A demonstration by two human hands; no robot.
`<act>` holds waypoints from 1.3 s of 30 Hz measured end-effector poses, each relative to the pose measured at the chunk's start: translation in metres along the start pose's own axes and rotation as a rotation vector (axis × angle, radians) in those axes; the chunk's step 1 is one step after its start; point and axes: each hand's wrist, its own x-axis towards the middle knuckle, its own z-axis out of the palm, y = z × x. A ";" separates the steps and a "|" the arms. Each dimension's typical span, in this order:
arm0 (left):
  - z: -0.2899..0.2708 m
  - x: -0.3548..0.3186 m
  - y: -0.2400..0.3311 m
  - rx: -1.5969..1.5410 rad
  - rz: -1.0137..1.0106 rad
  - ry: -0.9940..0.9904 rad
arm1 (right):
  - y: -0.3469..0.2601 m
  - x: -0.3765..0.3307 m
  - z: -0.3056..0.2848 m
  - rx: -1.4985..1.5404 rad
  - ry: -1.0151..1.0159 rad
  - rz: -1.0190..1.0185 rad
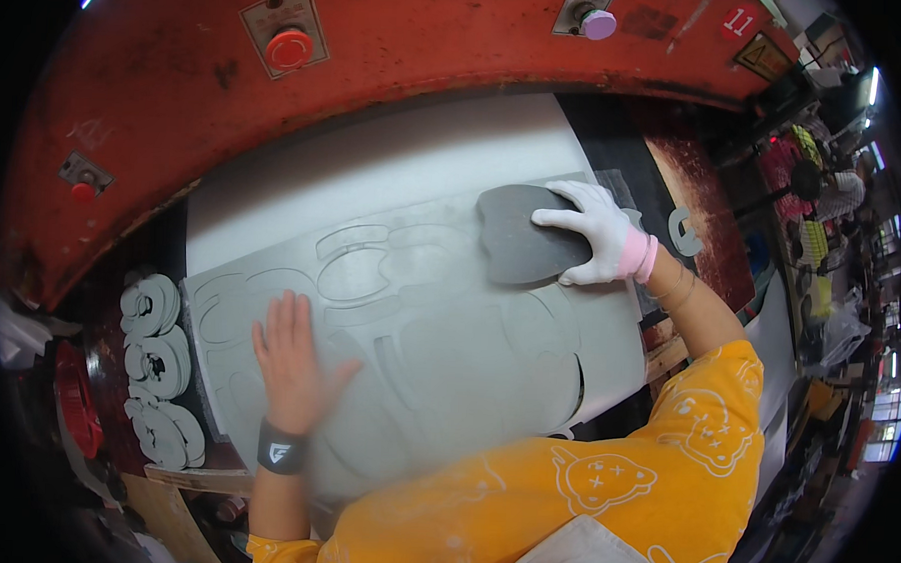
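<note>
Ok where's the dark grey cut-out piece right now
In the head view, the dark grey cut-out piece lies at the upper right of the grey foam sheet, under the gloved right hand.

- A factory floor — a big red cutting press with push-buttons.
- Stacks of cut grey pieces beside it — cluttered workstations behind.

A bare left hand lies flat on a grey foam sheet — the gloved right hand grips a dark cut-out piece below a red press.
</note>
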 end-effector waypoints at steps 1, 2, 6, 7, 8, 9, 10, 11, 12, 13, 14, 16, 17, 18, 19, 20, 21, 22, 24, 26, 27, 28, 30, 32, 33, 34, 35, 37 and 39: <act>0.000 0.000 0.000 -0.003 -0.001 0.003 | 0.001 0.000 0.000 -0.006 -0.003 -0.005; -0.001 0.000 0.000 -0.006 -0.003 0.006 | 0.000 0.000 0.000 -0.010 -0.009 -0.008; -0.001 -0.001 -0.001 -0.022 -0.001 0.006 | -0.002 0.003 -0.001 -0.054 -0.047 0.001; 0.000 -0.001 -0.002 -0.024 0.000 0.010 | -0.003 0.004 -0.001 -0.071 -0.058 0.013; 0.000 -0.001 -0.002 -0.030 0.005 0.023 | -0.004 0.005 0.000 -0.077 -0.066 0.016; 0.000 -0.002 -0.003 -0.026 0.003 0.017 | -0.006 0.006 0.001 -0.079 -0.073 0.026; 0.000 -0.001 -0.003 -0.026 0.005 0.019 | -0.007 0.007 0.001 -0.073 -0.062 0.015; 0.000 -0.001 -0.003 -0.027 0.006 0.020 | -0.007 0.007 0.001 -0.073 -0.067 0.024; 0.000 0.000 -0.004 -0.029 0.011 0.017 | -0.007 0.008 0.001 -0.066 -0.053 0.011; -0.001 0.000 -0.004 -0.033 0.009 0.018 | -0.006 0.008 0.001 -0.061 -0.053 0.007; -0.001 0.000 -0.004 -0.037 0.004 0.018 | -0.006 0.008 0.001 -0.058 -0.045 -0.021; -0.002 0.002 -0.004 -0.053 -0.003 0.015 | -0.004 0.009 -0.001 -0.048 -0.051 -0.045; -0.002 0.003 -0.004 -0.061 -0.005 0.011 | -0.002 0.011 -0.002 -0.049 -0.059 -0.053; -0.003 0.003 -0.004 -0.055 -0.012 0.005 | -0.002 0.012 -0.003 -0.052 -0.067 -0.059; -0.002 0.004 -0.005 -0.050 -0.018 -0.002 | -0.002 0.014 -0.004 -0.055 -0.073 -0.063; -0.002 0.005 -0.005 -0.044 -0.020 -0.011 | -0.002 0.016 -0.005 -0.070 -0.077 -0.068; -0.002 0.005 -0.006 -0.050 -0.018 -0.007 | -0.003 0.017 -0.005 -0.069 -0.088 -0.064; -0.001 0.005 -0.007 -0.054 -0.015 -0.004 | -0.004 0.020 -0.005 -0.066 -0.097 -0.059; 0.000 0.004 -0.009 -0.058 -0.013 -0.009 | -0.006 0.020 -0.006 -0.070 -0.127 -0.038; 0.000 0.002 -0.011 -0.050 -0.015 -0.021 | -0.005 0.017 -0.009 -0.079 -0.137 -0.021; 0.000 0.002 -0.012 -0.045 -0.022 -0.034 | -0.003 0.013 -0.011 -0.038 -0.119 0.053; 0.000 0.002 -0.013 -0.038 -0.032 -0.046 | 0.001 0.006 -0.014 0.009 -0.079 0.109; 0.001 0.002 -0.014 -0.004 -0.018 -0.064 | 0.011 -0.011 -0.019 0.380 0.199 0.238; 0.002 0.002 -0.016 0.001 -0.003 -0.058 | 0.019 -0.033 -0.016 0.669 0.636 0.356; 0.002 0.002 -0.017 0.023 0.004 -0.049 | 0.022 -0.041 -0.010 0.805 0.860 0.419; 0.002 0.001 -0.019 0.023 0.015 -0.051 | 0.025 -0.050 -0.004 0.755 0.977 0.463; 0.003 0.001 -0.021 0.036 0.028 -0.045 | 0.026 -0.058 0.001 0.727 1.017 0.467; 0.004 0.001 -0.025 0.054 0.043 -0.028 | 0.026 -0.071 0.009 0.729 1.075 0.704; 0.004 0.001 -0.030 0.072 0.057 -0.027 | 0.027 -0.077 0.010 0.740 1.209 0.510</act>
